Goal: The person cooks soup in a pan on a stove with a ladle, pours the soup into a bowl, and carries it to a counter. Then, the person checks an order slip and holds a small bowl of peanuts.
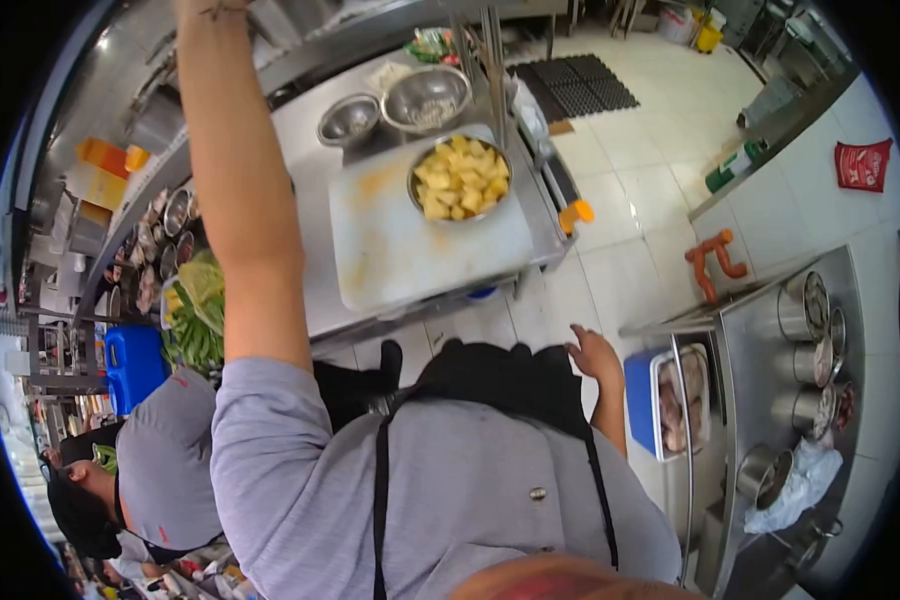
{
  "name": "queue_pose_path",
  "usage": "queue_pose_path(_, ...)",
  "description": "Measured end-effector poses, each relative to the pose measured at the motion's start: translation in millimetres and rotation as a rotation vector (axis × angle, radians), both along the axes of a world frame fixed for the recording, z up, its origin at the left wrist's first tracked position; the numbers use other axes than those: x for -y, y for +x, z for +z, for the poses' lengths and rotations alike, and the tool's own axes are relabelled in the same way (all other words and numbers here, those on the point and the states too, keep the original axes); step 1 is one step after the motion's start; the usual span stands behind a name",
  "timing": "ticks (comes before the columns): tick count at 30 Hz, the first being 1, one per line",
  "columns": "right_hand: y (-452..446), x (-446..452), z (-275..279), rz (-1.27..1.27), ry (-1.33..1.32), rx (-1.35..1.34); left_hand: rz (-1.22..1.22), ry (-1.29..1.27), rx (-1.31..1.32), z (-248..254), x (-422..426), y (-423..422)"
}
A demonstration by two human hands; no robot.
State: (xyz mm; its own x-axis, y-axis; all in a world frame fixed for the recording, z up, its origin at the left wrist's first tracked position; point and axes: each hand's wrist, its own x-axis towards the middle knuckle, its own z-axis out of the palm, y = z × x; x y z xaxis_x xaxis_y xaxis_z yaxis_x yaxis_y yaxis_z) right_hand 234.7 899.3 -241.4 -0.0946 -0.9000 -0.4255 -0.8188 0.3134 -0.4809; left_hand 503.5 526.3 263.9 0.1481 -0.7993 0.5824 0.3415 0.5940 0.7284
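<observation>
My left arm (245, 210) stretches forward over the left side of the steel table. The hand itself lies beyond the top edge of the view, so what it touches is hidden. Low at my right side hangs my right hand (596, 355), open and holding nothing, near my black apron (500, 378). Ahead of me a steel bowl of yellow chunks (460, 178) stands on a stained white cutting board (420, 270). Behind it are two more steel bowls, a smaller one (349, 121) and a larger one (426, 98).
A blue-and-white container of raw meat (682, 400) stands at right, beside a steel counter (755, 375) with several pots. An orange-capped item (576, 214) sits at the table's side. A co-worker (170, 460) bends at left near green vegetables (195, 325) and a blue jug (135, 368).
</observation>
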Motion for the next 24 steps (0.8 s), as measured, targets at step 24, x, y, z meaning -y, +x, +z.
queue_pose_path(24, 16.3, 34.1, 19.8, 0.156, -0.044, -0.014, 0.268, -0.151, 0.385, 31.7, 27.4, 62.1)
